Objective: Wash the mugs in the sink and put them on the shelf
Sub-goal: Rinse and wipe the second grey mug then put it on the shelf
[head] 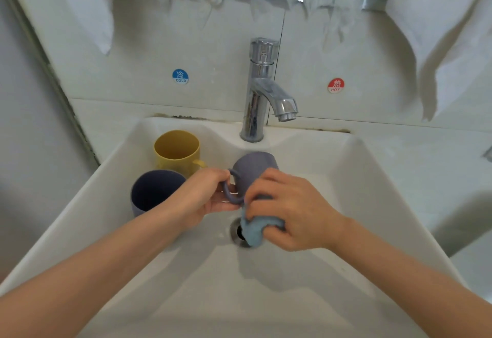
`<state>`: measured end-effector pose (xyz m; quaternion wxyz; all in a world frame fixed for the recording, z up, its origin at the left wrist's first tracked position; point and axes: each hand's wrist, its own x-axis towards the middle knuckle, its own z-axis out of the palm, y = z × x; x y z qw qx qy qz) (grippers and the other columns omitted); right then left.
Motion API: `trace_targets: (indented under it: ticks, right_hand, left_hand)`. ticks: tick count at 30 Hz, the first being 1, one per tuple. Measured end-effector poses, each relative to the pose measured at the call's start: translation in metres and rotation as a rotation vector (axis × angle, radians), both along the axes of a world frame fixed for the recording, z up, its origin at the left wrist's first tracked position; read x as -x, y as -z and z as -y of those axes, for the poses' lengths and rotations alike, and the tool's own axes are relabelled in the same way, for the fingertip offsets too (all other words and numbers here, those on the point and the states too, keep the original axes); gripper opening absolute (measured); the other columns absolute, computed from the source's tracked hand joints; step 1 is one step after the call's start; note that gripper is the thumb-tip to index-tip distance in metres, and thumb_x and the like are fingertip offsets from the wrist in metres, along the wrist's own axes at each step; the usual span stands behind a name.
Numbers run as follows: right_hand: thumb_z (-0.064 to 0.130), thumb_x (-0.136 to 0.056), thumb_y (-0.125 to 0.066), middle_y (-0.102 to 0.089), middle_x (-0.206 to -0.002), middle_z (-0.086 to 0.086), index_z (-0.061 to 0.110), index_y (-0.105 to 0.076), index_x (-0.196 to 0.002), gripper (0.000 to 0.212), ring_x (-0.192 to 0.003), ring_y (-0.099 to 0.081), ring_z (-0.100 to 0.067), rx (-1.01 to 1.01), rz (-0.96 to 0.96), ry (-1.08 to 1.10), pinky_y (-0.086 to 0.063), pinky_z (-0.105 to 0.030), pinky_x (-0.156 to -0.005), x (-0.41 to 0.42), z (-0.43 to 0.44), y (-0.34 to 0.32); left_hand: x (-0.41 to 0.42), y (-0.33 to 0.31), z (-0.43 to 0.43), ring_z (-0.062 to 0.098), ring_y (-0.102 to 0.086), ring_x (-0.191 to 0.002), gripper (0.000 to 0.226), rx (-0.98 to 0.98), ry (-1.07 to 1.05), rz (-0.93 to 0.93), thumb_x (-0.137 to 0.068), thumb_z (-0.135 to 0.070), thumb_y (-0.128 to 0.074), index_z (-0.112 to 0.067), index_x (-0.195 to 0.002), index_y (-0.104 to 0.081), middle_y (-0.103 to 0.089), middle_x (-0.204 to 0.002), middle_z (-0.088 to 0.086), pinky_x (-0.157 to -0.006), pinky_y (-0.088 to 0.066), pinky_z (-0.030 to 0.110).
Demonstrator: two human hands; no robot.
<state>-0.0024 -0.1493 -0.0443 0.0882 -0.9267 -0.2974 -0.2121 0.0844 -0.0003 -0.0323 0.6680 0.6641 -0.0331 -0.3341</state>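
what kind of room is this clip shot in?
Probably a bathroom or washroom rather than a kitchen: a white basin with one chrome tap, a COLD sticker and HOT sticker on the tiled wall, and white cloths hanging above.

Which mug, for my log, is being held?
The grey mug: left hand holds its handle, right hand wipes it with a cloth. Yellow mug and navy mug stand unheld.

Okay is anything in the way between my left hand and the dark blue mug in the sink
Nothing visible. The left hand, gripping the grey mug by its handle, is right next to the dark blue mug; the yellow mug stands behind, out of the path.
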Motion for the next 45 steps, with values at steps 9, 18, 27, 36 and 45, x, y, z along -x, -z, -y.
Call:
trace_targets:
  ticks: [9,18,27,36,45]
  right_hand:
    - [0.022,-0.071,-0.046,-0.062,-0.096,0.000,0.020,-0.070,-0.091,0.032,-0.085,-0.043,-0.017,-0.046,0.119,0.301,-0.033,-0.022,-0.057,-0.006,0.012,-0.005]
    - [0.019,-0.068,-0.046,-0.062,-0.098,0.000,0.018,-0.067,-0.090,0.030,-0.087,-0.048,-0.020,-0.168,0.057,0.157,-0.042,-0.028,-0.069,-0.011,0.007,0.006]
    - [0.021,-0.092,-0.038,-0.043,-0.137,0.003,0.023,-0.046,-0.132,0.041,-0.120,-0.036,-0.016,-0.479,-0.102,0.314,-0.020,-0.011,-0.104,-0.017,0.038,0.015]
    - [0.018,-0.088,-0.040,-0.049,-0.133,0.003,0.026,-0.052,-0.126,0.041,-0.117,-0.040,-0.015,-0.440,0.001,0.247,-0.027,-0.016,-0.104,-0.016,0.027,0.012]
    - [0.051,-0.076,-0.051,-0.064,-0.114,0.007,0.027,-0.048,-0.124,0.053,-0.099,-0.064,-0.008,-1.409,-0.673,0.329,-0.051,-0.022,-0.075,-0.013,0.031,-0.002]
  left_hand:
    - [0.003,0.002,0.001,0.023,-0.064,-0.072,0.022,-0.052,-0.001,-0.018,-0.099,-0.012,-0.037,-0.007,-0.083,-0.050,-0.063,-0.085,0.015,-0.051,-0.056,0.027]
    - [-0.001,0.001,0.000,0.023,-0.064,-0.070,0.023,-0.040,-0.009,-0.017,-0.100,-0.013,-0.035,-0.006,-0.083,-0.050,-0.064,-0.083,0.015,-0.052,-0.056,0.027]
    - [0.001,0.001,0.000,0.024,-0.066,-0.071,0.023,0.053,-0.106,-0.100,-0.100,-0.012,-0.034,-0.007,-0.082,-0.047,-0.066,-0.084,0.016,-0.051,-0.056,0.032]
    - [0.001,0.001,-0.001,0.020,-0.069,-0.059,0.032,0.100,-0.064,-0.062,-0.100,-0.012,-0.034,-0.007,-0.070,-0.045,-0.068,-0.074,0.014,-0.054,-0.058,0.030]
    - [0.005,0.002,0.002,0.017,-0.070,-0.069,0.034,0.214,-0.044,-0.007,-0.100,-0.012,-0.033,-0.006,-0.068,-0.044,-0.070,-0.082,0.009,-0.057,-0.059,0.029]
